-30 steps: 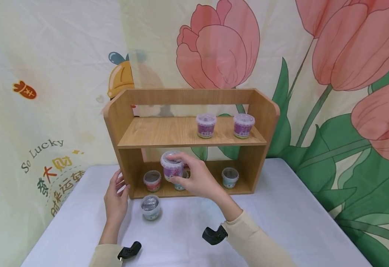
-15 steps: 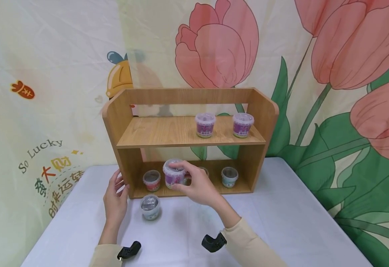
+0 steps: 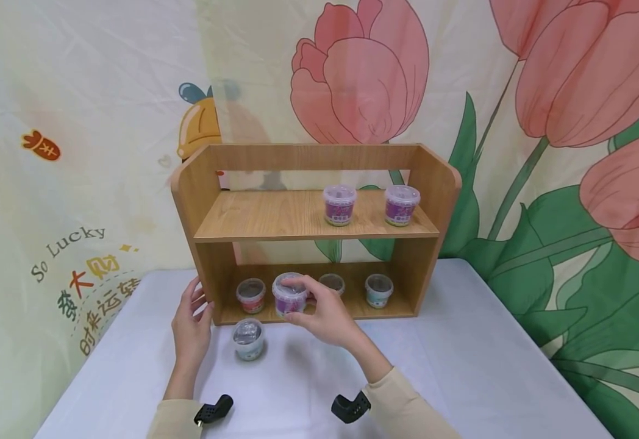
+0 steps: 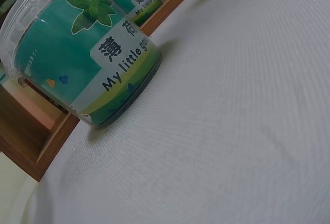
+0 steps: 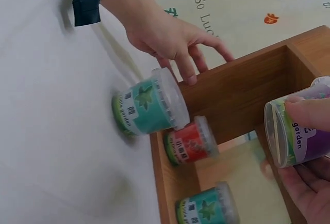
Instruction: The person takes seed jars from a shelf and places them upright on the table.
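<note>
My right hand [image 3: 325,312] pinches a purple-labelled plastic cup [image 3: 289,297] with a clear lid, between thumb and fingers, at the front of the wooden shelf's [image 3: 314,230] lower level. In the right wrist view that purple cup [image 5: 304,139] appears above the shelf floor; whether it touches is hidden. Fairly straight fingers of my left hand [image 3: 190,326] rest against the shelf's left side. Close to this hand, a teal mint-labelled cup [image 3: 249,341] stands upright on the white cloth, large in the left wrist view as a teal cup [image 4: 85,53].
On the lower level stand a red-labelled cup [image 3: 250,297] at left, a cup [image 3: 333,282] partly behind my right hand, and a teal cup [image 3: 378,291] at right. Two purple cups, the inner one [image 3: 339,207] and the outer one [image 3: 402,207], occupy the upper level's right half.
My right hand has lowered the purple cup and brought it slightly right, uncovering the lid of the cup behind. My left hand stays at the shelf's side.
</note>
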The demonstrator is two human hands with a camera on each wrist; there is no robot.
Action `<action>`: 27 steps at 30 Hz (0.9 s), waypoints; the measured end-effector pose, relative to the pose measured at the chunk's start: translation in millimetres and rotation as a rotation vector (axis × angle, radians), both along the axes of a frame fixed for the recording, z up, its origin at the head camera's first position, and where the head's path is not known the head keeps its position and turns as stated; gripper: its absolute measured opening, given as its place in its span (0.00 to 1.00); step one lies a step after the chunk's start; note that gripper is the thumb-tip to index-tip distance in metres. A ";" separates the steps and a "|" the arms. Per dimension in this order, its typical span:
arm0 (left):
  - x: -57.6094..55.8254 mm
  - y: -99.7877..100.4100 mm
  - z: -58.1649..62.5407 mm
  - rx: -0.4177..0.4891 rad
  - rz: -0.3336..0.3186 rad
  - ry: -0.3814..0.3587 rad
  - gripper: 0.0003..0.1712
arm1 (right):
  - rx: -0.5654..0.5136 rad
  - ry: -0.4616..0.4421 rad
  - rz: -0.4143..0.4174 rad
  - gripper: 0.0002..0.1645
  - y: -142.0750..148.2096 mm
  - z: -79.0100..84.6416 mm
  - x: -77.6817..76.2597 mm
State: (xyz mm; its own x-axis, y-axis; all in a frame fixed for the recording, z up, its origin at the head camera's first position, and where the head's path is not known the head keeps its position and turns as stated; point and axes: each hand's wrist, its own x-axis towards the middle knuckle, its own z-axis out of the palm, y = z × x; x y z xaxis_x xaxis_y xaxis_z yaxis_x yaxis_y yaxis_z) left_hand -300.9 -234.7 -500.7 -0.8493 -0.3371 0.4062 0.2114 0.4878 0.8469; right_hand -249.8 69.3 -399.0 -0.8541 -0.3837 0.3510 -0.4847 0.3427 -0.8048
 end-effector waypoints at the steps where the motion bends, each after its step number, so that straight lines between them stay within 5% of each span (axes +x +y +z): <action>1: -0.3 0.1 -0.2 0.001 0.000 0.000 0.47 | 0.002 -0.002 -0.005 0.37 0.4 -2.7 -0.4; 27: -0.9 -0.5 -0.7 -0.013 0.003 0.011 0.46 | -0.026 -0.039 -0.035 0.38 -7.9 -51.1 -7.9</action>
State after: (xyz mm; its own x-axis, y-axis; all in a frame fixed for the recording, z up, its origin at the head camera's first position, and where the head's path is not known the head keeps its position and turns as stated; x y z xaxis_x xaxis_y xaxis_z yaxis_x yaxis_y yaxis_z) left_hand -301.8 -235.2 -501.4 -0.8440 -0.3343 0.4194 0.2188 0.4992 0.8384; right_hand -257.7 61.4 -450.0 -0.8801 -0.3449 0.3264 -0.4408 0.3377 -0.8317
